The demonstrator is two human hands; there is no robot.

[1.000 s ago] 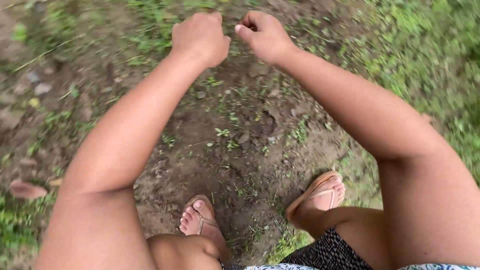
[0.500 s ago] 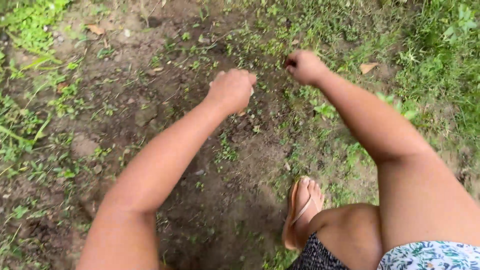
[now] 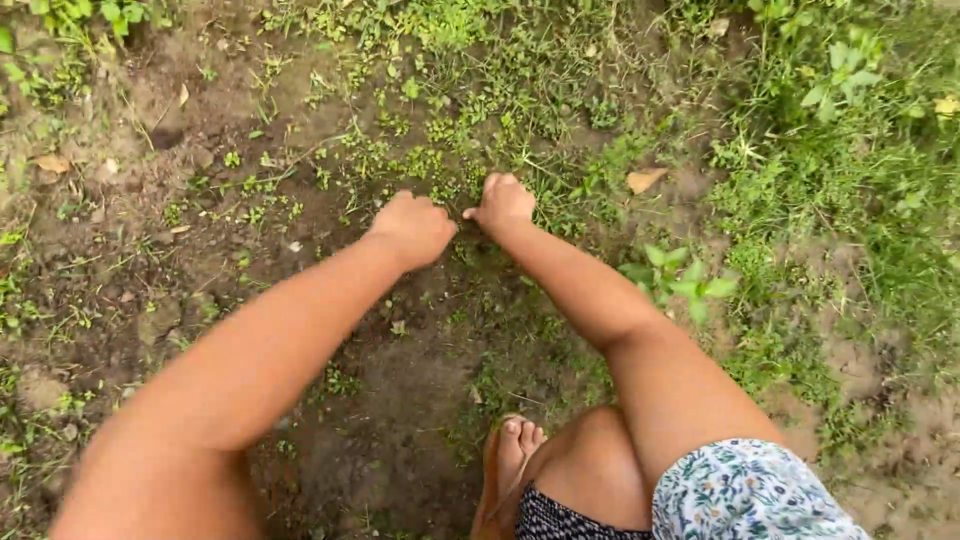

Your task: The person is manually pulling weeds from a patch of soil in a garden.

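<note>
Both hands reach down and forward to a patch of brown, damp-looking bare soil dotted with low green weeds. The left hand is curled into a loose fist, knuckles up, resting at the edge where the dirt gives way to a denser mat of small-leaved plants; whether it holds anything inside the fist cannot be told. The right hand lies just beside it, almost touching, fingers also curled under and pressed down among the short weeds — it seems to pinch at the greenery there, though the stems inside the grip are too small to make out. Both forearms stretch out from the bottom of the view, the left one long across the bare earth, the right one passing over a broad-leaved green seedling that stands just beside the elbow. A dry tan fallen leaf lies on the ground to the right of the right hand, near but apart from it. Thicker green grass fills the right side of the view. Below, a bare foot in a brown flip-flop sandal stands on dark soil next to a bent knee, and a floral white-and-green fabric hem shows over a dark patterned cloth.
</note>
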